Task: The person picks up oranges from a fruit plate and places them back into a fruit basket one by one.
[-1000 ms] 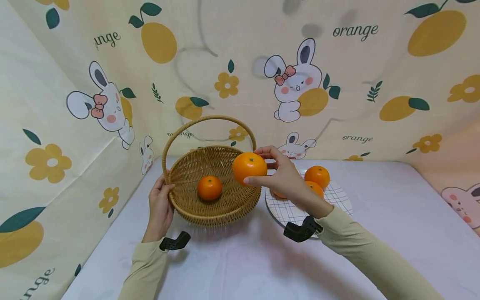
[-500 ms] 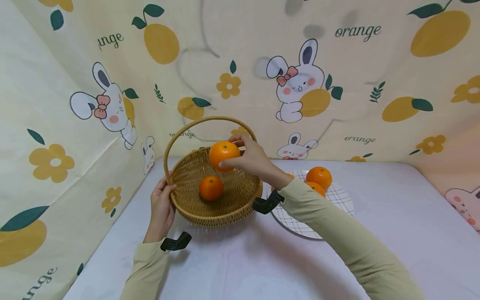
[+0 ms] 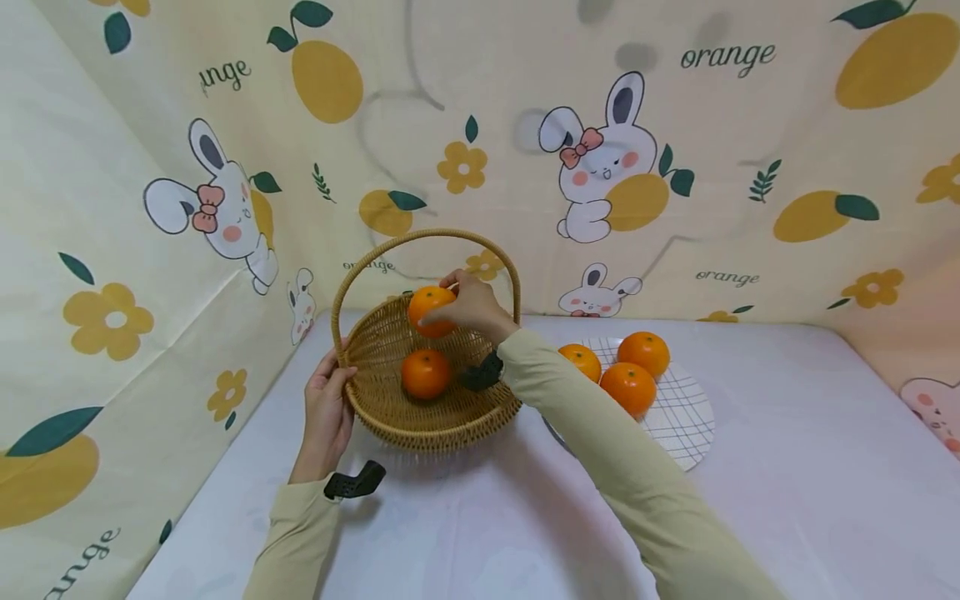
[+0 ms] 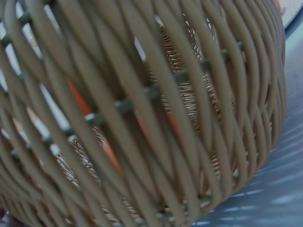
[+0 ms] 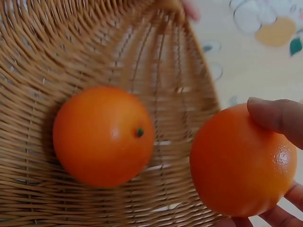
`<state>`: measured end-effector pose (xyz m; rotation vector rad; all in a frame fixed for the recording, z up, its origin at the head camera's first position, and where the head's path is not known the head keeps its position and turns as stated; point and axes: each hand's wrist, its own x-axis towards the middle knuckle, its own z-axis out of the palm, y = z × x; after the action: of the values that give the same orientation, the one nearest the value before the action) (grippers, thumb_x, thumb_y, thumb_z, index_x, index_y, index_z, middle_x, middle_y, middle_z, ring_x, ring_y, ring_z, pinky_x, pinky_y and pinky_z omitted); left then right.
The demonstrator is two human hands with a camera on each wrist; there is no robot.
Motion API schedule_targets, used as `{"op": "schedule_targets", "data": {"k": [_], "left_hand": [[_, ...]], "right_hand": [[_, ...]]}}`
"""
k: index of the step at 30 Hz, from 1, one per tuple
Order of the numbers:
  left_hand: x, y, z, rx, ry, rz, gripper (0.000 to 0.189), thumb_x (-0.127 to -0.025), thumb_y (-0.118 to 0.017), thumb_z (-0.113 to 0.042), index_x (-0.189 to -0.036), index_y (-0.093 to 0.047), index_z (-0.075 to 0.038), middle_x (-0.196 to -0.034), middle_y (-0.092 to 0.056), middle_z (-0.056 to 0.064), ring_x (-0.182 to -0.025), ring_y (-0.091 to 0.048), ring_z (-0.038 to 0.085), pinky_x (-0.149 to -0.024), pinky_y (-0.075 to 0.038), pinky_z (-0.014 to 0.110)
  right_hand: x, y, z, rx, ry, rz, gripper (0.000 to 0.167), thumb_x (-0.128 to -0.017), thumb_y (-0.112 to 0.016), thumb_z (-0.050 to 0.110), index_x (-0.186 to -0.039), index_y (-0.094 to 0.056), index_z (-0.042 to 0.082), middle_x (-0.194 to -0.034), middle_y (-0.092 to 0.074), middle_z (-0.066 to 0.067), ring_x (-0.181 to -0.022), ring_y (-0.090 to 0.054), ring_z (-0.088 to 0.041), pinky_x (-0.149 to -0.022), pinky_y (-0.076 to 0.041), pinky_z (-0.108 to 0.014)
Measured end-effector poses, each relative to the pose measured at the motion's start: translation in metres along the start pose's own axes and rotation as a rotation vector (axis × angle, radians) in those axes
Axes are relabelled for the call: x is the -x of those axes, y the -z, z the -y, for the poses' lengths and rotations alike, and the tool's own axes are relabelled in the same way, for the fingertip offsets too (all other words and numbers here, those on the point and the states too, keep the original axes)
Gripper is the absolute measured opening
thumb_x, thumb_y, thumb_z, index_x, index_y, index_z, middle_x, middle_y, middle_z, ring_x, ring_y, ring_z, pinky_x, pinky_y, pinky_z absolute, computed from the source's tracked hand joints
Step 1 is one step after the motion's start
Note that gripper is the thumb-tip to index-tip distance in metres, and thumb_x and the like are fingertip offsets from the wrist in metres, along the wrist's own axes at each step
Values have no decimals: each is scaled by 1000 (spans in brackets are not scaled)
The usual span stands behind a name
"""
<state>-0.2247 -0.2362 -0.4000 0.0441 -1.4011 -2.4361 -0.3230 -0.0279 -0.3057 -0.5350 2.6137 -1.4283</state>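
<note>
My right hand (image 3: 472, 307) grips an orange (image 3: 431, 312) between thumb and fingers, inside the arch of the handle and over the back of the wicker basket (image 3: 442, 440). In the right wrist view the held orange (image 5: 241, 163) appears beside a second orange (image 5: 104, 136), which lies in the basket. That second orange (image 3: 426, 374) sits just below the held one in the head view. At the basket's left rim, near the foot of the handle, my left hand (image 3: 328, 408) holds on with the thumb over the edge. Only woven cane (image 4: 142, 104) fills most of the left wrist view.
Right of the basket stands a white plate (image 3: 693, 425) with a dark grid pattern. Three oranges (image 3: 628, 389) rest on it, partly behind my right sleeve. A printed cloth backdrop (image 3: 510, 200) rises behind the pale tabletop (image 3: 795, 450).
My right hand has carried the orange leftward from the basket's right rim to over its back part. The left hand keeps its hold on the rim.
</note>
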Motion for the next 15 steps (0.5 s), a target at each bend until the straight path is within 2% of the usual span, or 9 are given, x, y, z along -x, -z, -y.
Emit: {"op": "schedule_targets", "data": {"k": [10, 15], "left_hand": [[0, 3, 0, -16, 3, 0, 50, -93, -37, 13, -143, -37, 6, -140, -38, 16, -123, -41, 26, -94, -44, 29], [-1, 2, -1, -32, -5, 6, 50, -93, -38, 13, -143, -37, 7, -142, -37, 16, -123, -40, 26, -97, -42, 31]], "right_hand": [[-20, -14, -17, 40, -101, -12, 62, -72, -86, 28, -120, -53, 8, -119, -54, -13, -106, -51, -29, -86, -47, -41], [-25, -19, -24, 62, -133, 6, 64, -73, -85, 30, -124, -53, 7, -122, -55, -13, -107, -52, -29, -89, -46, -41]]}}
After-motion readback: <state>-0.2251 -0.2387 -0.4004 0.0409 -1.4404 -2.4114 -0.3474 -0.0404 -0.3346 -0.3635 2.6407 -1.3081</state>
